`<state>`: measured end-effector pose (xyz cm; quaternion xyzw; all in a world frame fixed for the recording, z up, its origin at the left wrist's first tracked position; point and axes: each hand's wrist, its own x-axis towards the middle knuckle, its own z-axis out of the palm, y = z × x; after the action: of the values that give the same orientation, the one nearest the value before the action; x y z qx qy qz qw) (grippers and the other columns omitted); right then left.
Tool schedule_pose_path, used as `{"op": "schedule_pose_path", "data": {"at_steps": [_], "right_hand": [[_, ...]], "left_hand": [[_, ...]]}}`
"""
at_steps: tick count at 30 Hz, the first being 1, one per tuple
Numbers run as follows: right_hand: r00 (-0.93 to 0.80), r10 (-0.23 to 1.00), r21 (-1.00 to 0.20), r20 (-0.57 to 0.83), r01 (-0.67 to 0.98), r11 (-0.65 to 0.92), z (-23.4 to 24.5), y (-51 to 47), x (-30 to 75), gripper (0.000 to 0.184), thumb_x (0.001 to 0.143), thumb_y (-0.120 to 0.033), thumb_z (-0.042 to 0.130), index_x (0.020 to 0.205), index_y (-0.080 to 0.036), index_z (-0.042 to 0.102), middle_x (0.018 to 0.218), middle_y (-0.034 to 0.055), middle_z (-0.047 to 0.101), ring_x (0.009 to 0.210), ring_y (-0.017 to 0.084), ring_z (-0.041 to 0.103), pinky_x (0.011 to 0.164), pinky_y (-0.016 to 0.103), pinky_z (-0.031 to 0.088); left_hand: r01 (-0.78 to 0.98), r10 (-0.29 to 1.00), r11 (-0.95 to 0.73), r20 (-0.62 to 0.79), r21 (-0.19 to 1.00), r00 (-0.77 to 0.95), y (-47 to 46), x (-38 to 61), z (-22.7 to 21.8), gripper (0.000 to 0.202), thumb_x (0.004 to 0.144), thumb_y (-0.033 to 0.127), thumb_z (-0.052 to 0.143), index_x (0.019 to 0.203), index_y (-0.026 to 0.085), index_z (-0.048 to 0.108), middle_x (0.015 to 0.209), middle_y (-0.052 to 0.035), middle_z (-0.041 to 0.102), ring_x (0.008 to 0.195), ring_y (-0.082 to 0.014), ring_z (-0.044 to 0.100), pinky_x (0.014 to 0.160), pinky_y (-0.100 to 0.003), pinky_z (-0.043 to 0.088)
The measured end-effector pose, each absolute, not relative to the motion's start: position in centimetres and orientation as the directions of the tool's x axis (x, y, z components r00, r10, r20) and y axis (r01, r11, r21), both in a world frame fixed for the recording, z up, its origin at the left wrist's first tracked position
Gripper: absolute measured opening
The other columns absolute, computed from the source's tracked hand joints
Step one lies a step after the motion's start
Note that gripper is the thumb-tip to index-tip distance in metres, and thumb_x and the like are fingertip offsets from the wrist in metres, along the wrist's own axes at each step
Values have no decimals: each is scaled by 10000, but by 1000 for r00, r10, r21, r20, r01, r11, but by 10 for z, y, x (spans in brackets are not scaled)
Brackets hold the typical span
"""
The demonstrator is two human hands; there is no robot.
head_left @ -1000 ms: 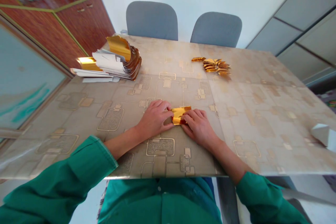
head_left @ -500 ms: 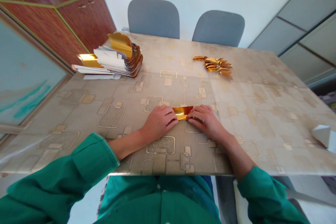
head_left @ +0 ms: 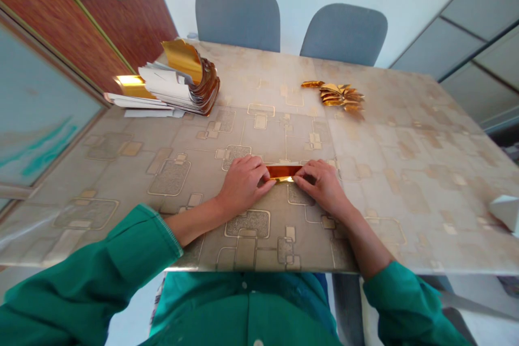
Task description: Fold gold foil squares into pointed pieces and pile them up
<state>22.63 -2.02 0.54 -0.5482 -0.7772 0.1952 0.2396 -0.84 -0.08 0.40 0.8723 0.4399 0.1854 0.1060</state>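
Pinching 1 shiny gold foil strip [head_left: 284, 172] at its ends, left hand [head_left: 244, 185] and right hand [head_left: 321, 186] with fingers pressed together. 1 heap of folded gold pieces [head_left: 339, 96] lies upper right of the frame.

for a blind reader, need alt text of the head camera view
The left hand and right hand hold a narrow gold foil strip on a patterned table. Beyond lie a stack of white and gold sheets and a pile of folded gold pieces.
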Motion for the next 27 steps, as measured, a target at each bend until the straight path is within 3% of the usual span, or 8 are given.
{"op": "schedule_pose_path", "data": {"at_steps": [9,27], "right_hand": [[-168,967,-467,191,851,240,2,-25,218,158,881,-320,647,747,-237,663,825,27,637,864,224,532,820,383,336],[-141,969,-425,205,879,218,-1,-24,216,177,860,-329,669,723,-233,611,800,11,617,846,220,516,797,367,301]], "left_hand": [[734,802,-597,250,324,543,0,-7,4,186,856,317,712,757,184,625,842,-25,617,838,-212,542,768,-348,383],[733,806,-592,256,337,533,2,-6,3,189,839,300,719,737,183,611,820,-19,610,826,-209,539,767,-342,383]]}}
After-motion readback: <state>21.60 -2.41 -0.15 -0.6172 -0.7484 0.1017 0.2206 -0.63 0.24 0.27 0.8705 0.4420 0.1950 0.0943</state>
